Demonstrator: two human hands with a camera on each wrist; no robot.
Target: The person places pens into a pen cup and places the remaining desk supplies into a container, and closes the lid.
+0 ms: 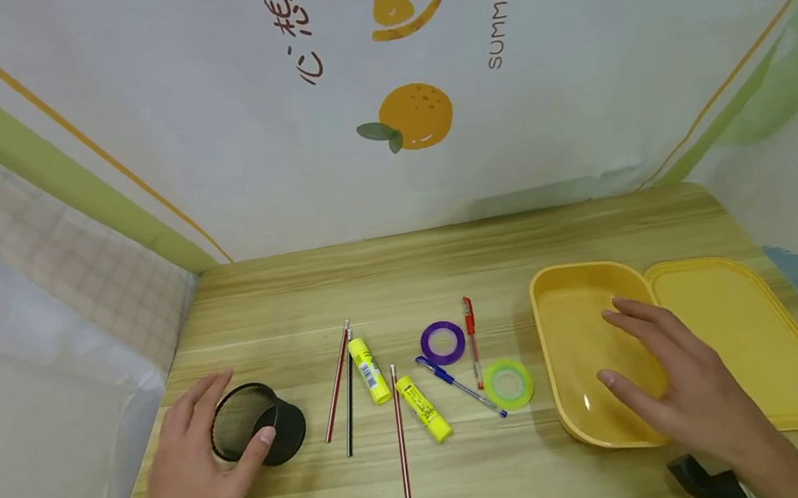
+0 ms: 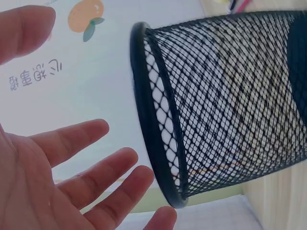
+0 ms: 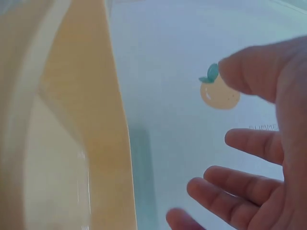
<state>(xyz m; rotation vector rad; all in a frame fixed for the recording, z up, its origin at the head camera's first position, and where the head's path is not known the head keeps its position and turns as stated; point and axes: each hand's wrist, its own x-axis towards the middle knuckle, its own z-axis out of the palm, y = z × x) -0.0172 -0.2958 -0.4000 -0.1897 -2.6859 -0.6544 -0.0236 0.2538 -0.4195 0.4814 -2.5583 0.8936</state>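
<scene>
Head view alone: both cup [image 1: 290, 433] and box [image 1: 580, 343].

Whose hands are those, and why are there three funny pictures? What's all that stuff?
There's no robot: they're a person's own two hands. The big picture comes from a camera on the person's head, looking down. The other two come from cameras on each wrist.

On the wooden table lie three pencils, two glue sticks, a red pen, a blue pen, and purple tape and green tape.

The left hand is by a black mesh cup. The right hand is over a yellow box, beside a flat yellow lid. Neither hand grips anything.
</scene>
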